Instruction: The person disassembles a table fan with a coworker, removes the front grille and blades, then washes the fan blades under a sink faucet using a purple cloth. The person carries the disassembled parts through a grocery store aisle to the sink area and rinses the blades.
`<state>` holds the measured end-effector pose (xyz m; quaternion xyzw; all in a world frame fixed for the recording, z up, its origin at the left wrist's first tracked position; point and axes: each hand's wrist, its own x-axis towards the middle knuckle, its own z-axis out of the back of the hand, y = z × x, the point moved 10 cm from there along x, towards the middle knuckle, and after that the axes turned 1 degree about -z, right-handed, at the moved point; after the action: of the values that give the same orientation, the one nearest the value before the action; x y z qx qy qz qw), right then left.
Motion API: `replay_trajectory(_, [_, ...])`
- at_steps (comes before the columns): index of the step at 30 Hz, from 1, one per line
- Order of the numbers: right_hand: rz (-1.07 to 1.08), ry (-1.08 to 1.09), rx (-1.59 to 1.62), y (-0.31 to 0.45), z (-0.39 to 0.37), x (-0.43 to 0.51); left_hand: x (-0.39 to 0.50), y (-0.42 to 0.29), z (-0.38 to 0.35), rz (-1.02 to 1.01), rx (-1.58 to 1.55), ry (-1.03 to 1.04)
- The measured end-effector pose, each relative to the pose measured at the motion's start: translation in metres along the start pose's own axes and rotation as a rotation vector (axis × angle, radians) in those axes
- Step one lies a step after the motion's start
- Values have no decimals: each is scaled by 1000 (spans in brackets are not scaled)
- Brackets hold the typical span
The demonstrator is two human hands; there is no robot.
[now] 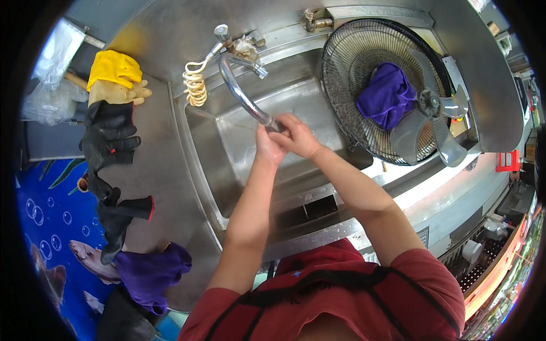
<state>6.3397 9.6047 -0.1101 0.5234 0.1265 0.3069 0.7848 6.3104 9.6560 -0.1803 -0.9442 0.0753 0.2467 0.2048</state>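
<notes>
Both my hands meet beneath the spout of a curved chrome faucet point(245, 96), above a stainless steel sink point(256, 153). My left hand point(271, 147) lies palm up below the spout's end, its skin looking wet. Over it, my right hand point(296, 136) touches it with bent fingers. Whether water runs is hidden by the hands. I see no object held in either hand. To the right, a fan grille point(345, 81) leans over the sink's corner, with a purple cloth point(386, 96) on it and grey fan blades point(431, 106) beside the cloth.
Yellow rubber gloves point(114, 70) and black gloves point(115, 128) hang over the left steel panel's edge, with another purple cloth point(151, 273) lower down. A coiled hose point(195, 85) hangs near the faucet. The sink's front rim point(315, 238) runs close to my body.
</notes>
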Motion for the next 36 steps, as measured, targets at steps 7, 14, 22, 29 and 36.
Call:
replay_trajectory(7, [-355,-338,317,-48,14,53,9,7,-20,-8,104,124])
replay_trajectory(14, [-587,-342,1405,-91,-39,149,15,5,-1,-41,-70,-118])
replay_trajectory(22, [-482,-329,1164,-96,-34,155,0,19,-13,63,-102,104])
replay_trajectory(29, [-500,-261,242,-125,-9,103,38,48,32,101,-282,-55])
replay_trajectory(36, [-921,-308,363,-198,-50,-44,72,81,103,-65,-88,-400])
